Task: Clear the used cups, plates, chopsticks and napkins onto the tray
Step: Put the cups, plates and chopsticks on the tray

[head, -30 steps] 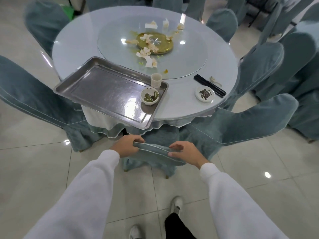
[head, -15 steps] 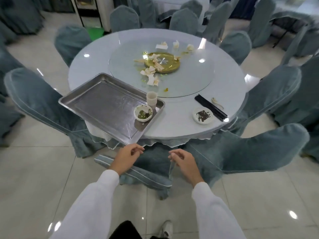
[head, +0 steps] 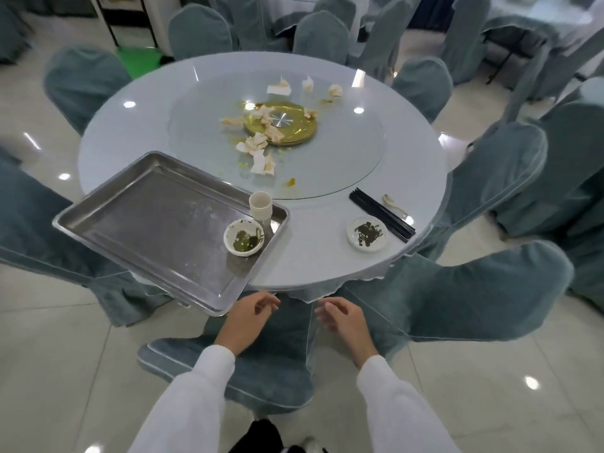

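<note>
A steel tray lies on the round table's near left, overhanging the edge. On its right end stand a stack of paper cups and a small dirty bowl. On the table to the right sit a small plate with dark scraps, black chopsticks and a white spoon. Crumpled napkins are scattered over the glass turntable around its gold hub. My left hand and my right hand hang below the table edge, fingers loosely curled, holding nothing.
A chair with a teal cover stands right under my hands, its back toward me. More covered chairs ring the table, one close on the right and one on the left. Glossy tiled floor lies all around.
Both hands let go of the chair back they gripped and rose toward the table edge. The view lifted and came closer to the table.
</note>
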`<control>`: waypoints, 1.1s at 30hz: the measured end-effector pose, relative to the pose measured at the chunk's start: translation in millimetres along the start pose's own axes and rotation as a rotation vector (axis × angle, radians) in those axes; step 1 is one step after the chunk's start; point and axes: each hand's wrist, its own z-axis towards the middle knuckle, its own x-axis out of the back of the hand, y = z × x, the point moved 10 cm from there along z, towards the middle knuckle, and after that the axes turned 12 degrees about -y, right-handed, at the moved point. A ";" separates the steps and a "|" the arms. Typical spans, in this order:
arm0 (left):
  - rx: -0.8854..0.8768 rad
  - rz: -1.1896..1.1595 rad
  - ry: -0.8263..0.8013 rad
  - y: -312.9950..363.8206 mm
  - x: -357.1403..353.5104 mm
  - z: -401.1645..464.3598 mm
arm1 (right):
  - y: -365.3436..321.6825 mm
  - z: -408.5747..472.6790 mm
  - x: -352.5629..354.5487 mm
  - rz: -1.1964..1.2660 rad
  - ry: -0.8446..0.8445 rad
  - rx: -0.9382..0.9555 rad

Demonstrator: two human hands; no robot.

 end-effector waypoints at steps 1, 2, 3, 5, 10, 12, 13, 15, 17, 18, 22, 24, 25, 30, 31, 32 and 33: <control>0.000 -0.026 -0.002 -0.2 0.0 7.7 | 2.9 2.7 3.6 0.021 0.016 -0.020; -0.006 -0.051 -0.002 0.8 0.3 15.1 | 5.1 6.0 7.7 0.042 0.032 -0.037; -0.013 -0.070 -0.004 3.6 1.9 22.6 | 6.2 9.7 12.7 0.066 0.050 -0.051; -0.031 -0.098 -0.018 9.4 5.8 41.1 | 4.5 17.4 29.3 0.109 0.119 -0.077; -0.029 -0.151 -0.047 15.9 10.9 68.5 | 4.1 26.9 59.6 0.220 0.237 -0.103; -0.014 -0.162 -0.045 16.2 12.0 76.5 | 5.0 31.2 68.3 0.252 0.264 -0.122; -0.007 -0.168 -0.044 16.2 11.0 80.6 | 5.9 35.4 73.6 0.263 0.272 -0.131; 0.003 -0.170 -0.042 17.0 9.3 86.4 | 7.9 45.1 83.5 0.307 0.283 -0.148; 0.019 -0.168 -0.025 18.2 8.7 93.3 | 9.6 58.7 95.0 0.363 0.293 -0.166; 0.035 -0.176 -0.014 17.8 7.4 97.8 | 11.3 68.1 101.4 0.385 0.292 -0.177; 0.106 -0.218 0.008 17.1 1.9 105.5 | 13.4 103.0 127.8 0.469 0.300 -0.209; 0.145 -0.248 0.019 13.1 -2.2 107.2 | 14.9 121.7 142.9 0.504 0.305 -0.231; 0.159 -0.260 0.028 10.3 -3.7 107.3 | 16.4 130.4 149.6 0.523 0.310 -0.248; 0.236 -0.297 0.106 -7.9 -7.1 111.4 | 21.6 164.6 179.3 0.550 0.355 -0.319; 0.252 -0.309 0.123 -10.6 -8.7 112.0 | 22.2 169.8 183.4 0.540 0.351 -0.332; 0.266 -0.321 0.136 -12.1 -10.2 113.3 | 22.0 174.5 186.2 0.538 0.344 -0.345; 0.282 -0.336 0.143 -13.2 -12.2 114.6 | 21.7 178.8 188.3 0.541 0.336 -0.356</control>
